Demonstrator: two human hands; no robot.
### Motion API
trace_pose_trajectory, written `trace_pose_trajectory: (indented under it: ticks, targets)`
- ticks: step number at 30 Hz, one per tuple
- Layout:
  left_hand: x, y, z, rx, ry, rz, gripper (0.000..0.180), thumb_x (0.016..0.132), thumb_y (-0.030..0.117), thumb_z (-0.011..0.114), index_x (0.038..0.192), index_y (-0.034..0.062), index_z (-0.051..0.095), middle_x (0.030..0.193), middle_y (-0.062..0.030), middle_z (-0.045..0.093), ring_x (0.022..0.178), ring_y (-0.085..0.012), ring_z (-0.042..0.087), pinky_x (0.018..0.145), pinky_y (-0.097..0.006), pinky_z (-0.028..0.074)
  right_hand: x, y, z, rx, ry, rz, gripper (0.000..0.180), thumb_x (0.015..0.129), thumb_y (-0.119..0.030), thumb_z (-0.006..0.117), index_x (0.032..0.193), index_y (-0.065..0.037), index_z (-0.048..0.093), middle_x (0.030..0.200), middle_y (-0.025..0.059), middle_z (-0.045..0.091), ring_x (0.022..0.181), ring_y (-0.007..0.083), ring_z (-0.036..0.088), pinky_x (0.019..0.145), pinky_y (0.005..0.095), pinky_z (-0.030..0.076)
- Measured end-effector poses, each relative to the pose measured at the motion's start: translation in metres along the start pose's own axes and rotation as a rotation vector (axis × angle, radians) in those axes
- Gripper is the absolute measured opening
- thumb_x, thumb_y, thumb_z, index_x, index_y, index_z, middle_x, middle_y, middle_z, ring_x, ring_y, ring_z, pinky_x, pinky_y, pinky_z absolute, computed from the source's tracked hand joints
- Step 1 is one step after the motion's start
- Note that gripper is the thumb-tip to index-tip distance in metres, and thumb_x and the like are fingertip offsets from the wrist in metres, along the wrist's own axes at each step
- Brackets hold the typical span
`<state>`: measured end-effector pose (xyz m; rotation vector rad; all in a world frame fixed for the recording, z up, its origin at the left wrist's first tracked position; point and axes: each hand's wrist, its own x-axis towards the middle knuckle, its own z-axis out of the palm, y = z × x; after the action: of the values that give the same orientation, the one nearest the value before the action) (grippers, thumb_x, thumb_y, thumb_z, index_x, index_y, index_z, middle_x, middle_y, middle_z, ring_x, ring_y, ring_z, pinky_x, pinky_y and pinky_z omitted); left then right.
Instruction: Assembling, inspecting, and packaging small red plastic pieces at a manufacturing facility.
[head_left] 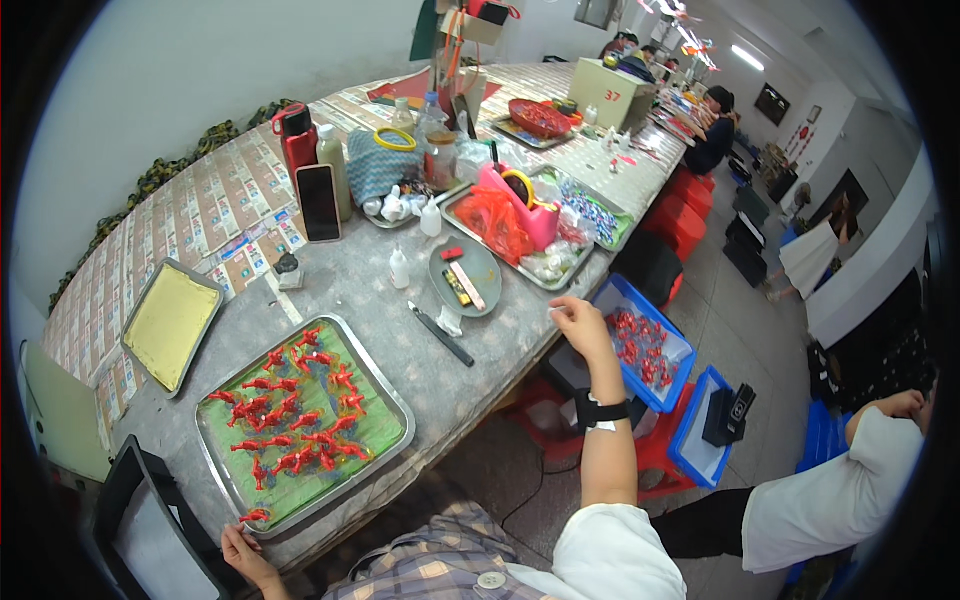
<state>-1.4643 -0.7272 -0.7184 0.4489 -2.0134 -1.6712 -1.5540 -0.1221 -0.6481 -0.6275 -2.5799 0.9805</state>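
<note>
My left hand (245, 556) is at the lower left, fingers pinched on a small red figurine (255, 517) at the near corner of a metal tray. That tray (407, 420) has a green lining (228, 400), and several more glossy red figurines (285, 410) lie on it in loose rows. My right hand (582, 326) is raised beyond the table's front edge, beside a blue bin. Its thumb and fingertips are pressed together; what they hold, if anything, is too small to make out. A dark band circles my right wrist.
Left of the figurines lies a yellow-lined tray (172, 325). Behind are a grey plate (440, 285), a black-handled tool (443, 336), white squeeze bottles (399, 268) and a phone (318, 204). A blue bin (684, 362) of red pieces stands at right; another person (840, 490) is nearby.
</note>
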Motion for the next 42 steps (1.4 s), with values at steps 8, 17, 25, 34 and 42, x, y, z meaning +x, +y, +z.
trace_pose_trajectory:
  ticks: [8, 17, 25, 34, 42]
  targets:
    - [-0.004, -0.015, -0.005, 0.197, 0.120, 0.032, 0.030, 0.092, 0.026, 0.043, 0.071, 0.0051, 0.053, 0.054, 0.0055, 0.039, 0.044, 0.0005, 0.029, 0.038, -0.017, 0.021, 0.067, -0.057, -0.069, 0.635, -0.199, -0.120, 0.024, 0.086, -0.018, 0.051, 0.103, -0.002, 0.056, 0.084, 0.0047, 0.062, 0.073, 0.0098, 0.058, 0.065, 0.0217, 0.044]
    - [0.007, -0.020, -0.010, 0.173, 0.097, 0.004, 0.031, 0.092, 0.023, 0.042, 0.067, 0.0068, 0.048, 0.054, 0.0056, 0.038, 0.045, 0.0000, 0.032, 0.039, -0.016, 0.025, 0.041, -0.056, -0.103, 0.507, -0.080, -0.185, 0.020, 0.086, -0.014, 0.051, 0.100, 0.000, 0.057, 0.081, 0.0046, 0.061, 0.070, 0.0089, 0.057, 0.066, 0.0213, 0.045]
    - [0.007, -0.011, -0.002, 0.078, 0.087, 0.050, 0.033, 0.092, 0.027, 0.042, 0.064, 0.0099, 0.043, 0.055, 0.0055, 0.037, 0.045, -0.0008, 0.031, 0.040, -0.017, 0.024, -0.004, -0.088, -0.179, 0.459, 0.106, -0.357, 0.020, 0.087, -0.015, 0.050, 0.099, -0.001, 0.058, 0.079, 0.0047, 0.061, 0.070, 0.0086, 0.057, 0.065, 0.0207, 0.045]
    - [0.008, -0.008, 0.001, 0.110, 0.080, 0.065, 0.037, 0.093, 0.028, 0.040, 0.062, 0.0089, 0.041, 0.051, 0.0051, 0.033, 0.043, -0.0026, 0.028, 0.039, -0.018, 0.023, 0.036, -0.216, -0.249, 0.490, -0.049, -0.648, 0.024, 0.086, -0.023, 0.052, 0.100, -0.005, 0.060, 0.082, 0.0041, 0.063, 0.073, 0.0101, 0.059, 0.070, 0.0223, 0.046]
    - [0.002, -0.008, -0.020, 0.347, 0.203, -0.188, 0.026, 0.089, 0.020, 0.050, 0.097, -0.0017, 0.060, 0.073, -0.0057, 0.059, 0.057, -0.0125, 0.044, 0.051, -0.027, 0.039, 0.232, -0.241, -0.189, 0.130, -0.127, -0.520, 0.024, 0.083, -0.027, 0.053, 0.097, -0.008, 0.061, 0.080, 0.0004, 0.061, 0.072, 0.0072, 0.056, 0.063, 0.0199, 0.043]
